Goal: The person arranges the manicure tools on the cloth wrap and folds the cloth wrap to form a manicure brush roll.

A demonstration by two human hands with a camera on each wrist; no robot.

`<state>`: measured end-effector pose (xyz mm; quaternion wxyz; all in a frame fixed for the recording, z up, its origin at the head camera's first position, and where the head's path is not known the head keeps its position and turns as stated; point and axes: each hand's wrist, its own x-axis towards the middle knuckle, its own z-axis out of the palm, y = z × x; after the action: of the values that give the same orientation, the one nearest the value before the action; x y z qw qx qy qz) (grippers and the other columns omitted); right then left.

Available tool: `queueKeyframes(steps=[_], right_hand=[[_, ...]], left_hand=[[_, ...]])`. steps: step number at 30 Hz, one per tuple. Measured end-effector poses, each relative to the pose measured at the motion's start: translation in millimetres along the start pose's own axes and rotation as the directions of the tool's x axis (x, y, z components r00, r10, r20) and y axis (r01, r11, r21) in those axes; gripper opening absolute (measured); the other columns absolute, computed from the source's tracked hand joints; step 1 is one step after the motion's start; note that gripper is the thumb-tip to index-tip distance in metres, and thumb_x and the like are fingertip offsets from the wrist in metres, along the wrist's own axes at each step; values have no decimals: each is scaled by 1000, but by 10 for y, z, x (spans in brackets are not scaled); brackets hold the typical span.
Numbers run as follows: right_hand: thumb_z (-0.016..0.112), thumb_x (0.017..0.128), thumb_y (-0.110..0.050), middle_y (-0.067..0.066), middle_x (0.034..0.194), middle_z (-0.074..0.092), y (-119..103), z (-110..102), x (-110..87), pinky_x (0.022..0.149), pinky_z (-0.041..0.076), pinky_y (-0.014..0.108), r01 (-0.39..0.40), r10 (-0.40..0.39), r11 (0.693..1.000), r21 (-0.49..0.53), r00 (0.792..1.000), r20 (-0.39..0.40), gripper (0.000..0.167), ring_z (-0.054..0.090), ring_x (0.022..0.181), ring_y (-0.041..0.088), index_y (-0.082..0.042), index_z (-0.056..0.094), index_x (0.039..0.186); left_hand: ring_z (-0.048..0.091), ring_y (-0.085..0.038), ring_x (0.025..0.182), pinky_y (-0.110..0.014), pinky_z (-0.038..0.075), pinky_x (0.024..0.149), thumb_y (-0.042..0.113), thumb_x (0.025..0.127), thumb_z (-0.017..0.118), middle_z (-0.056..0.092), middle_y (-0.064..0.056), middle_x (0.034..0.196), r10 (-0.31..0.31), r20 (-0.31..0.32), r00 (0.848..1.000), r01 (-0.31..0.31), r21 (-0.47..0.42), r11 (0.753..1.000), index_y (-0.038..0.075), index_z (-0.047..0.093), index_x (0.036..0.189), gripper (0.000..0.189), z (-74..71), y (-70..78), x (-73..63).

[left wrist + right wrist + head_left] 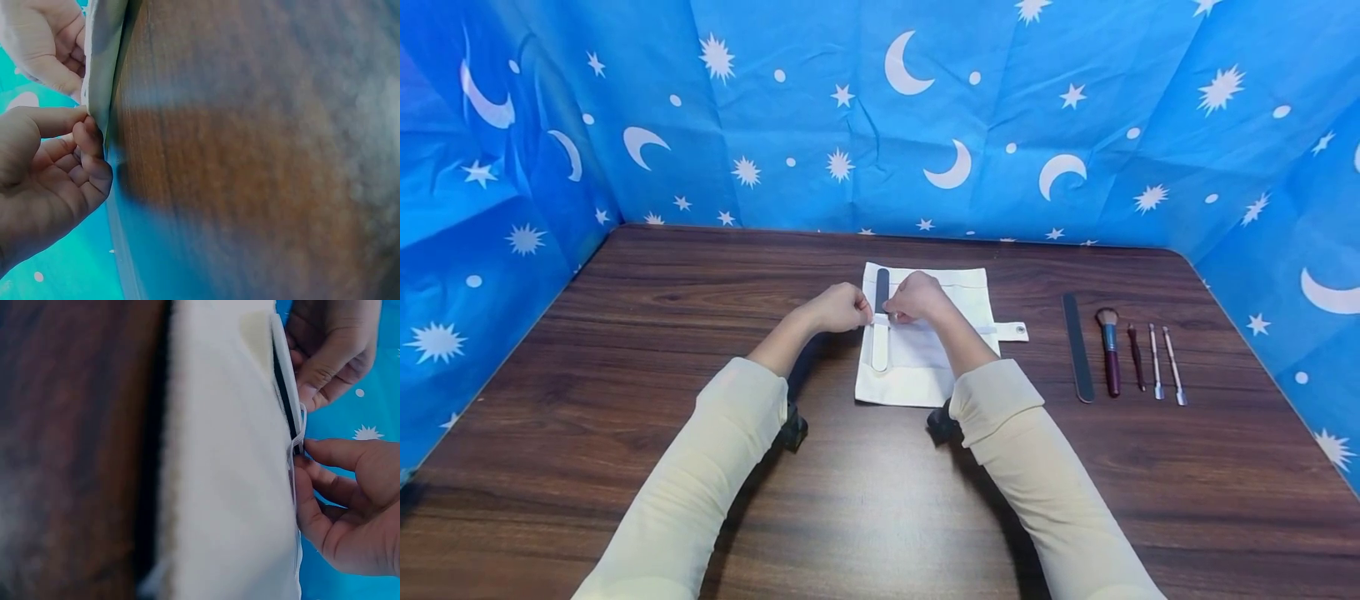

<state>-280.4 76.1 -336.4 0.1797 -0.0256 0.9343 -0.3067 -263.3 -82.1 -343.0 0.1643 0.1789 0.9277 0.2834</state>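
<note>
A white cloth tool pouch (925, 379) lies unfolded on the table. Near its left edge a nail file (882, 287), dark above and pale below, lies lengthwise under a white elastic band (881, 320). At the pouch's left edge my left hand (842, 308) pinches the band between thumb and fingertips. Just right of the file, my right hand (917, 297) pinches the same band with thumb and forefinger. In the right wrist view the elastic loops over the file between my left hand (337, 353) and right hand (356, 506).
To the right of the pouch lie a dark nail file (1077, 350), a brush (1109, 350), a slim dark red tool (1137, 358) and two thin metal tools (1156, 362). A snap tab (1011, 332) sticks out from the pouch. Blue patterned cloth (880, 167) hangs behind the table (700, 275).
</note>
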Motion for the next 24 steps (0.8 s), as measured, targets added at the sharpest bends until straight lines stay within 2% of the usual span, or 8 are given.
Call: queueKeyframes(steps=[2, 5, 8, 11, 14, 17, 20, 24], right_hand=[[64, 85, -23, -4, 49, 53, 0, 3, -3, 79, 41, 29, 5, -6, 999, -37, 1000, -9, 25, 51, 52, 8, -5, 65, 68], [64, 86, -25, 1, 53, 57, 9, -31, -38, 78, 42, 30, 18, -18, 1000, -18, 999, -36, 26, 53, 57, 12, -3, 67, 73], [63, 87, -24, 7, 65, 64, 59, -126, -107, 77, 44, 32, 45, -39, 997, 59, 995, -96, 25, 60, 65, 16, -1, 70, 84], [62, 87, -24, 13, 82, 68, 156, -290, -212, 83, 44, 37, 72, -51, 989, 127, 985, -164, 26, 65, 75, 21, 0, 69, 96], [59, 89, -25, 17, 96, 66, 295, -492, -330, 90, 42, 43, 43, -6, 982, 184, 981, -196, 30, 65, 86, 25, 0, 65, 105], [57, 91, -26, 20, 105, 62, 498, -690, -449, 91, 41, 46, -1, 51, 974, 225, 975, -216, 33, 62, 93, 30, 1, 62, 111], [55, 92, -28, 21, 103, 63, 768, -873, -580, 88, 43, 47, -9, 62, 979, 201, 964, -259, 37, 62, 94, 32, 3, 60, 112], [55, 91, -30, 13, 80, 68, 1149, -1092, -737, 78, 44, 47, -35, 62, 995, 90, 949, -311, 42, 63, 86, 32, 7, 59, 111]], left_hand=[[46, -15, 65, -24, 36, 61, 10, 87, 57, 53, -2, 69, 2, 2, 1000, -2, 4, 1000, 2, 63, 83, 11, -2, -6, 7], [47, -15, 66, -24, 36, 63, 10, 87, 59, 54, -3, 71, 0, -19, 1000, 0, 8, 1000, 2, 64, 83, 10, 0, 9, 12], [48, -16, 66, -24, 37, 64, 9, 85, 58, 56, -3, 71, 24, -61, 998, -23, 16, 1000, 2, 64, 82, 10, 7, 60, 26], [50, -15, 65, -24, 39, 61, 8, 85, 59, 58, -3, 70, 38, -89, 995, -36, 25, 999, 3, 66, 82, 9, 18, 149, 45], [52, -15, 65, -24, 40, 59, 10, 85, 61, 60, -3, 71, 33, -88, 996, -28, 58, 998, 4, 67, 83, 9, 36, 256, 64], [54, -16, 67, -24, 43, 60, 11, 86, 63, 63, -2, 74, 33, -71, 997, -26, 105, 994, 6, 70, 83, 9, 68, 335, 95], [56, -16, 69, -26, 45, 65, 10, 85, 63, 64, -3, 76, 46, -35, 998, -40, 156, 987, 5, 71, 83, 10, 114, 375, 129], [56, -16, 71, -27, 46, 70, 9, 85, 63, 66, -2, 76, 50, -4, 999, -48, 210, 976, 6, 72, 82, 10, 163, 387, 141]])
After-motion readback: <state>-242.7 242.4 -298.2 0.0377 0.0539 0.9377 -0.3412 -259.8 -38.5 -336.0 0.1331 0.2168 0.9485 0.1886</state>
